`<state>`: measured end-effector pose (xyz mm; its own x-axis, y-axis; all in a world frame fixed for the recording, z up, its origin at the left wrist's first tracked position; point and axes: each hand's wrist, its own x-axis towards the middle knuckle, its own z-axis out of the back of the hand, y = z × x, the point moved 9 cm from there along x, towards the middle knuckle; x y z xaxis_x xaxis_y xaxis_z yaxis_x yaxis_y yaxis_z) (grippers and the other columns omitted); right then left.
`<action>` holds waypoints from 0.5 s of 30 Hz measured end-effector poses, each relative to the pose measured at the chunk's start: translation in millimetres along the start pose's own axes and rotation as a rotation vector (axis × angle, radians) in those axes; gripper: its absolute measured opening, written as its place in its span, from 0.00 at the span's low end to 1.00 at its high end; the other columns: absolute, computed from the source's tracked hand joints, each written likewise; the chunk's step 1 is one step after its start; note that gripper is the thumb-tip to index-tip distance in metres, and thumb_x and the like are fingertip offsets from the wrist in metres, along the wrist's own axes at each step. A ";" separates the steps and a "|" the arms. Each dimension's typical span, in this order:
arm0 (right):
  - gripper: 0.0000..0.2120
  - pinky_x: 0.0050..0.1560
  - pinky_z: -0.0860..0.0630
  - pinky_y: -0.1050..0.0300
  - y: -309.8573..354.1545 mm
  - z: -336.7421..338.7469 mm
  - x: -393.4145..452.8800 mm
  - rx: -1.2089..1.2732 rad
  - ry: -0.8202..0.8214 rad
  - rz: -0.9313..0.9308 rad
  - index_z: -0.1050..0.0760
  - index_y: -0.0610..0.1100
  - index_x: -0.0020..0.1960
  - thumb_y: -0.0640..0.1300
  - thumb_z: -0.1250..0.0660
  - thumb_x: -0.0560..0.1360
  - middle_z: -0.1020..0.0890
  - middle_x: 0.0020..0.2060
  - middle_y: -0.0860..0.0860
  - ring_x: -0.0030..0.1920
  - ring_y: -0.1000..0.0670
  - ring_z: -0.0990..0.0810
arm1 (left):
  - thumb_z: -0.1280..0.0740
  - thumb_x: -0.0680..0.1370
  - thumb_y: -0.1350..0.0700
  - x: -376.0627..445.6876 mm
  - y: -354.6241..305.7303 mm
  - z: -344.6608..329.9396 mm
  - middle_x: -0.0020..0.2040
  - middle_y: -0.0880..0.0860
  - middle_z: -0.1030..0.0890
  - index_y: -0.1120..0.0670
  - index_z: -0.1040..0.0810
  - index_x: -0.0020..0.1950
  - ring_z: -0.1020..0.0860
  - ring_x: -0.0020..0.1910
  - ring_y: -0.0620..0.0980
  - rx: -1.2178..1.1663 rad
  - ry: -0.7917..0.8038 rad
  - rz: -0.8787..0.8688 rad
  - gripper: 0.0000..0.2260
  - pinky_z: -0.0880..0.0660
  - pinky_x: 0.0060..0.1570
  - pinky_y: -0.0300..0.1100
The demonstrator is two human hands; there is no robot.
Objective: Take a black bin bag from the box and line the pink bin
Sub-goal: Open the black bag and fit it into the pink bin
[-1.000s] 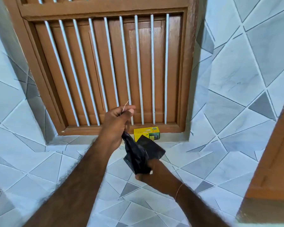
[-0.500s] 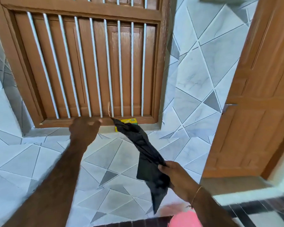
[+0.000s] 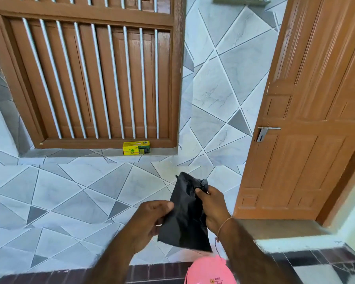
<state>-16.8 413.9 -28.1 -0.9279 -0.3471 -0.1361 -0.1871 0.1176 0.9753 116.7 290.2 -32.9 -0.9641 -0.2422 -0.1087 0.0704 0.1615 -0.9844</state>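
The black bin bag (image 3: 184,218) is held up in front of the body by both hands, still mostly folded flat, with its upper right corner bunched and crumpled. On the left side, the bag's edge is pinched by the left hand (image 3: 150,222), thumb laid on the front of the plastic and the fingers (image 3: 152,232) curled behind it. On the right, the crumpled top corner is gripped by the right hand (image 3: 213,206), its fingers closed round the plastic, and a thin thread band is seen on that wrist. The bag hangs above the pink bin (image 3: 209,271), of which only a rounded part is caught at the bottom edge of the view, just below the bag's lower corner; whether the two touch cannot be told. Further off, the yellow box (image 3: 136,148) is seen standing on the tiled ledge at the foot of the barred wooden window (image 3: 90,78), well apart from the hands. Grey and white tiles in a diagonal pattern are spread across the wall and ledge (image 3: 59,191) beneath the window. To the right, a brown wooden door (image 3: 316,119) is seen with a metal lever handle (image 3: 265,132) on its edge. A band of dark tiles (image 3: 162,271) is crossed by the forearms at the bottom of the view.
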 end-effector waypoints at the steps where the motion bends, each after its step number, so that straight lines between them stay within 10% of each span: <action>1: 0.06 0.46 0.20 0.54 -0.4 13.2 0.8 -0.031 -0.021 0.020 0.18 0.41 0.48 0.36 0.34 0.76 0.15 0.45 0.43 0.43 0.45 0.18 | 0.30 0.75 0.48 -3.2 0.4 -7.2 0.45 0.56 0.18 0.60 0.18 0.51 0.21 0.45 0.55 -0.011 -0.008 0.013 0.15 0.25 0.44 0.46; 7: 0.03 0.48 0.21 0.49 -28.2 39.0 -4.9 0.028 -0.064 -0.038 0.18 0.39 0.44 0.38 0.29 0.74 0.16 0.41 0.43 0.41 0.45 0.20 | 0.27 0.70 0.68 -24.1 19.7 -27.6 0.47 0.61 0.15 0.62 0.17 0.49 0.17 0.46 0.59 0.147 -0.241 0.097 0.08 0.20 0.48 0.50; 12: 0.23 0.55 0.25 0.52 2.2 68.4 -50.3 -0.317 -0.359 0.266 0.26 0.43 0.60 0.54 0.27 0.71 0.22 0.53 0.49 0.51 0.49 0.24 | 0.26 0.69 0.65 -36.5 2.6 6.7 0.41 0.59 0.15 0.59 0.17 0.43 0.18 0.41 0.59 0.084 -0.574 0.019 0.05 0.20 0.43 0.50; 15: 0.30 0.60 0.29 0.62 26.7 -1.2 -114.4 -0.571 0.175 0.655 0.27 0.54 0.62 0.61 0.25 0.64 0.24 0.57 0.58 0.57 0.57 0.26 | 0.24 0.68 0.61 -40.4 -22.3 5.8 0.36 0.57 0.15 0.57 0.17 0.40 0.17 0.37 0.57 0.231 -0.624 -0.072 0.03 0.19 0.40 0.49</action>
<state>84.7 455.6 13.8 -0.7206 -0.5158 0.4633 0.5975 -0.1231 0.7923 155.6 290.9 -7.3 -0.6447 -0.7637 -0.0327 0.1308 -0.0681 -0.9891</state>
